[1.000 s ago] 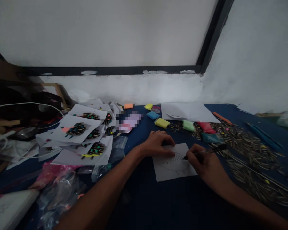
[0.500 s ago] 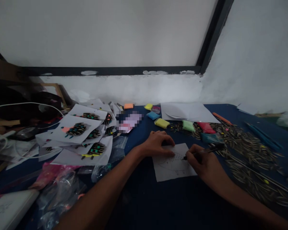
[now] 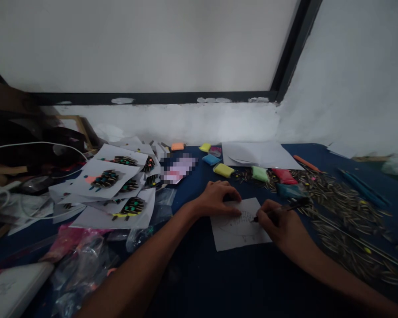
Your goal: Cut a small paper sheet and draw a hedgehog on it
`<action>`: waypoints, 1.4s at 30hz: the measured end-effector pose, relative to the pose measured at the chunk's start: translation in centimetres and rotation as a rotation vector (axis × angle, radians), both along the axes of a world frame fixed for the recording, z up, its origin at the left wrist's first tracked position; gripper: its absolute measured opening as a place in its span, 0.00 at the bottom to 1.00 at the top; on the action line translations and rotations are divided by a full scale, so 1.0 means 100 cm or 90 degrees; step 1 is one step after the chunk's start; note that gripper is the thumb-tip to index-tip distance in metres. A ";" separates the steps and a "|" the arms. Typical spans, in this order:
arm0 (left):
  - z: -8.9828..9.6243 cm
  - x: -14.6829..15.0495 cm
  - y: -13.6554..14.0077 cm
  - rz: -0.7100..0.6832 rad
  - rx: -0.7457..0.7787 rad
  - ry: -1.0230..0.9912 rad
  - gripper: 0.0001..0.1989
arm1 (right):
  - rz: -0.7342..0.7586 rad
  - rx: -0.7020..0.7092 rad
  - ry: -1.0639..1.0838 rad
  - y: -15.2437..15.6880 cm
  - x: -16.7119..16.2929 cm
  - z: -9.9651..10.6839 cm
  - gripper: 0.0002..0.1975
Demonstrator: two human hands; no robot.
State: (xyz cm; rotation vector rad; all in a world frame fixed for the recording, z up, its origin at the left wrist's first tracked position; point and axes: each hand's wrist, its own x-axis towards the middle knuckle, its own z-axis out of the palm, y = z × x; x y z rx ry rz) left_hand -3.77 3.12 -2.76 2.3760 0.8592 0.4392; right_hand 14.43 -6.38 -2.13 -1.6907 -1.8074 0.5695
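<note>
A small sheet of white paper [image 3: 239, 238] lies on the dark blue tabletop, bearing a drawn oval outline with rows of small marks and short legs below it. My right hand [image 3: 280, 225] grips a black pen [image 3: 290, 206], its tip on or just over the paper near the marks. At the paper's upper left rests my left hand [image 3: 220, 198], fingers spread, with the thumb lying on the sheet. Close behind the hands are several small packets of coloured clay, among them a yellow packet [image 3: 223, 170] and a light green packet [image 3: 259, 173].
Striped sunflower seeds [image 3: 345, 212] spread over the right side, with a blue tool [image 3: 365, 187] beyond them. White sheets with seed-covered figures [image 3: 108, 179] pile up at left, above crumpled plastic bags [image 3: 82, 260]. Blank paper [image 3: 262, 152] lies against the wall.
The pen and my right hand have shifted only very slightly at the drawing. My left hand stays in place on the paper.
</note>
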 end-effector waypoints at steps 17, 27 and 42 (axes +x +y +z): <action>0.001 -0.001 0.000 -0.002 0.005 0.009 0.16 | -0.022 0.022 0.004 0.002 0.008 -0.006 0.15; 0.000 0.000 0.000 -0.003 0.001 0.004 0.16 | -0.006 0.027 -0.018 0.002 0.006 -0.005 0.14; 0.002 0.000 -0.002 0.000 -0.007 0.003 0.16 | -0.005 0.014 -0.011 0.003 0.006 -0.004 0.13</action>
